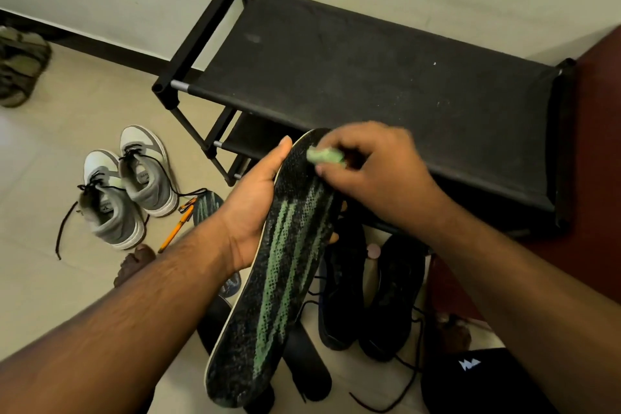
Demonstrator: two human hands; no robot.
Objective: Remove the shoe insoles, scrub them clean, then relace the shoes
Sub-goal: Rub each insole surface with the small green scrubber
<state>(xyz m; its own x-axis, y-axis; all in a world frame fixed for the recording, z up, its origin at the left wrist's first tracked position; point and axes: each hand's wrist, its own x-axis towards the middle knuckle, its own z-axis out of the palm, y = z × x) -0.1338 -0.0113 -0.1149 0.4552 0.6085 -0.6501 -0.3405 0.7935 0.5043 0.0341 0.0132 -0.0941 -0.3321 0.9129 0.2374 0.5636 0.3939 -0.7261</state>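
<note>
A black fabric-topped shoe rack with a black tube frame [369, 77] stands against the pale wall, reaching across the upper middle and right of the view, with a lower black shelf showing beneath its near left corner. The beige tiled floor [50, 178] spreads below and to the left of it. In front of the rack, held up over the floor, is a long black insole with green streaks and a pale edge [279, 265], its toe end up by the rack's front rail and its heel end down toward the bottom of the frame. The left hand [255, 202] grips the insole along its left edge, thumb stretched up beside the toe and fingers wrapped behind. The right hand [373, 165] has its fingers curled round a small pale green scrubbing pad [324, 156], which presses on the insole near the toe. Below the hands, a pair of black lace-up shoes [366, 289] sits side by side on the floor with loose black laces trailing. To the left stands a pair of grey and white sneakers [124, 185], close together, dark laces undone. Between the sneakers and the left forearm lies a second green-streaked insole [206, 208], partly hidden, and just beside it an orange pen [176, 228].
</note>
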